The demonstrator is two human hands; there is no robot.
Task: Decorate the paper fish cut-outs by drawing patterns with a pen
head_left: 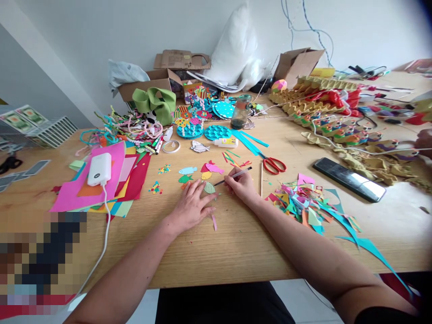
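Observation:
In the middle of the table my right hand [241,183] is closed around a dark, slender pen [236,174]. The pen's tip points left and meets the edge of a pale green paper fish [209,187] with drawn lines. Lying flat, my left hand [194,202] has its fingers spread, the fingertips at the pale green fish. Just beyond the hands are a light blue paper fish [187,170], a green paper fish [185,178] and a pink paper fish [215,168]. A thin pink paper strip [214,222] lies beside my left thumb.
Red-handled scissors [274,165], a wooden stick [261,180], coloured scraps [308,202] and a phone [349,179] lie to the right. A white power bank [100,169] rests on coloured paper [72,191] at left. Behind are a glue bottle [227,142] and a glass jar [240,114].

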